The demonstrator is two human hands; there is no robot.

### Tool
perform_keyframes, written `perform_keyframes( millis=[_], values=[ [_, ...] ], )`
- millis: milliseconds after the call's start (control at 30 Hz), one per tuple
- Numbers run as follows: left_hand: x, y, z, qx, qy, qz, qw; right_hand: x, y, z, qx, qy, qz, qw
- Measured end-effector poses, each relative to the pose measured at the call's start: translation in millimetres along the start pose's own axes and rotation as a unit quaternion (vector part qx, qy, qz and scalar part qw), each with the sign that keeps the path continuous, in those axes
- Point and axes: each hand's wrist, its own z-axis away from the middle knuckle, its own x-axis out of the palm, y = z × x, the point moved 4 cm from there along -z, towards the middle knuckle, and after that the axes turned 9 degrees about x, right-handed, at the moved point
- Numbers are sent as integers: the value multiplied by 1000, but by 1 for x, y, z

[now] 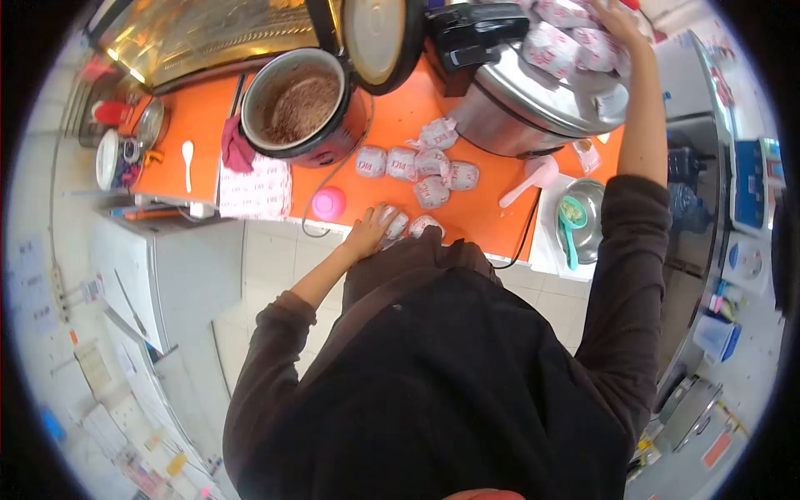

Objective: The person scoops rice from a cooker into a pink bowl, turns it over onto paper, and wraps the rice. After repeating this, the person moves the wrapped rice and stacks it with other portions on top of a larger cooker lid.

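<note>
The left hand (pixel 369 231) lay on two wrapped packets (pixel 400 223) at the counter (pixel 487 218) edge nearest the person. Just left of it sat a small cup (pixel 330 202). Beyond it lay a loose cluster (pixel 417 165), and beyond-left stood the open pot (pixel 302 104). The right hand (pixel 618 18) rested on a packet heap (pixel 567 37) atop the big cooker lid (pixel 542 98).

**One head-worn view, tipped steeply down**

A single camera sat on the person's head and faced forward and sharply down. The dark-clad torso (pixel 450 375) filled the lower half of the round, wide-angle frame. The orange counter (pixel 483 217) ran across the upper part, close enough that both arms spanned it. The left hand (pixel 371 229) lay at its near edge and the right hand (pixel 618 18) almost at the top rim. Floor tiles (pixel 267 258) showed beneath the counter's edge. Straight lines bowed toward the black border. It was the only view.
</note>
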Motion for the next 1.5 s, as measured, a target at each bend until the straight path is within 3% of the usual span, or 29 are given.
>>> perform_keyframes(
  millis=[33,100,133,167,200,233,267,300,333,367,400,500,567,633,700,767,833,867,900,967,1000,1067,1133,1200,1233,1300,1400,1467,1500],
  values=[
    [6,-1,1,-10,3,7,1000,20,22,-27,-138,36,199,970],
    [5,4,-12,32,40,-50,997,-2,10,17,-132,228,-53,963],
    [6,3,-18,29,43,-48,998,-36,-51,105,-208,234,-133,940],
    [6,2,-23,34,54,-26,998,-24,-69,156,-82,69,-227,968],
    [8,1,-26,39,65,-5,997,51,-27,198,-189,90,-214,954],
    [11,-1,-27,39,67,-4,997,83,-42,259,-171,-244,-304,905],
    [9,-7,-26,28,102,66,992,91,-96,324,-379,-218,-164,884],
    [5,-11,-27,22,134,136,981,116,-109,363,-247,-449,-174,841],
    [-9,-4,-26,35,132,132,982,186,-84,402,-286,-418,-38,861],
    [-35,5,-21,0,166,406,898,239,-61,432,-246,-440,-39,863],
    [-65,13,-21,-36,179,646,741,251,-59,452,-201,-419,-7,886],
    [-181,70,-36,69,175,692,697,291,-59,469,-138,-418,22,898],
    [-256,110,-64,156,168,591,773,330,-49,482,-124,-435,12,892],
    [-327,154,-99,254,280,419,826,360,-41,494,-216,-359,52,907],
    [-384,175,-145,266,387,259,844,345,-31,489,-211,-332,17,919],
    [-435,182,-198,234,387,178,874,320,-15,468,-206,-309,-18,928],
    [-471,189,-233,236,303,138,913,272,4,434,-91,-462,-165,867],
    [-479,183,-261,240,308,135,910,240,11,413,-49,-461,-308,831],
    [-474,175,-297,243,307,21,920,204,13,391,-4,-450,-445,774],
    [-453,161,-342,247,299,-95,917,82,-3,338,-21,-300,-524,797],
    [-438,155,-356,266,266,-151,914,35,-4,320,61,-284,-530,796],
    [-422,153,-363,329,274,-192,883,-24,-6,276,63,-89,-428,897],
    [-419,153,-368,339,297,-164,877,-41,-2,236,63,71,-199,975],
    [-416,155,-352,337,415,-210,818,-12,9,199,84,28,-115,990],
    [-416,161,-336,330,412,-211,822,-5,8,197,81,20,-117,990],
    [-428,168,-304,298,462,-249,798,-5,-7,195,-33,217,-18,975],
    [-416,188,-208,451,474,-11,756,6,-12,210,22,188,-32,981],
    [-351,160,-167,528,499,-19,687,0,-17,221,38,247,-29,968],
    [-310,149,-151,507,360,-76,779,-2,-22,236,14,304,-92,948]
  ],
)
